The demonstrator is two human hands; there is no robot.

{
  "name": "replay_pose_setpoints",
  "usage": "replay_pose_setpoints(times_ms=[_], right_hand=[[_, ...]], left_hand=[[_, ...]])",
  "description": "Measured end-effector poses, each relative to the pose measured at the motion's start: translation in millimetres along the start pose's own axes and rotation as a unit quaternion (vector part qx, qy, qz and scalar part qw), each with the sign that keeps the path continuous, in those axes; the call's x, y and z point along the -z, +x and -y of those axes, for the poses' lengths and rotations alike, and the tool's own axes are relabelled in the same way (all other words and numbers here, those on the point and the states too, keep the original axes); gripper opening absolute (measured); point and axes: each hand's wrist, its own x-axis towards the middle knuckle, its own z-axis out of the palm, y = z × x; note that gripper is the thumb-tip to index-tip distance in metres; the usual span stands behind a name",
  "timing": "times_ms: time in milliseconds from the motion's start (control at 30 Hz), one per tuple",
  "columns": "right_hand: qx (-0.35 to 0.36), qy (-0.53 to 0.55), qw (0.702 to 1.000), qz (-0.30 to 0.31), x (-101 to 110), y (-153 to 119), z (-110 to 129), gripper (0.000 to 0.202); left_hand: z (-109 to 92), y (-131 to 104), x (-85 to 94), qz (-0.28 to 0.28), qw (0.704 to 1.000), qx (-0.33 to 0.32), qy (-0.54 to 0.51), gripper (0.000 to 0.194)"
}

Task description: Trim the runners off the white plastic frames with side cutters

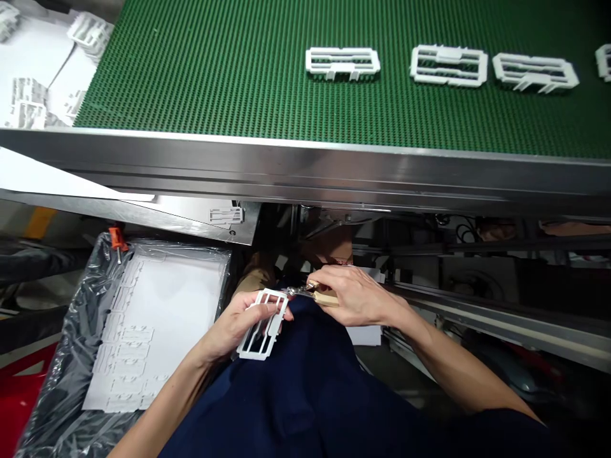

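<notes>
Upper left of the frame: stacks of white frames (90,33) on white sheets. Lower left: a bin lined with dark plastic (57,394), holding a pale sheet (176,305) with white frames laid along its left and lower parts; an orange-handled tool (117,238) at the bin's upper-left edge. Left of centre: one loose frame (226,216) on a metal ledge (205,230). Lower centre: your left hand (248,315) pinches the held frame (274,326), thumb across its upper part; the piece is tilted. Just right of it, your right hand (356,296) is closed around the cream handles of the pliers (326,299), tip at the piece's upper-right corner; contact unclear. Above, a green belt (214,76) runs behind a metal rail (305,159). On it, toward upper right: three spaced frames (449,65), plus a fourth cut by the right edge.
</notes>
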Motion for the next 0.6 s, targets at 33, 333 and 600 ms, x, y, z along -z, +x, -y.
replay_pose_setpoints(times_ms=[33,333,600], right_hand=[[0.0,-0.006,1.0,0.001,-0.2,-0.9,0.2,0.011],[-0.001,-0.039,0.999,0.001,0.6,-0.6,2.2,0.01],[0.001,-0.043,0.999,-0.006,1.9,-1.4,3.1,0.007]], left_hand=[[-0.3,-0.1,0.1,-0.001,1.0,-0.004,0.019,0.029],[-2.1,-0.3,-1.2,-0.004,0.996,-0.023,0.083,0.029],[-3.1,-1.6,-1.9,-0.006,0.995,-0.037,0.093,0.028]])
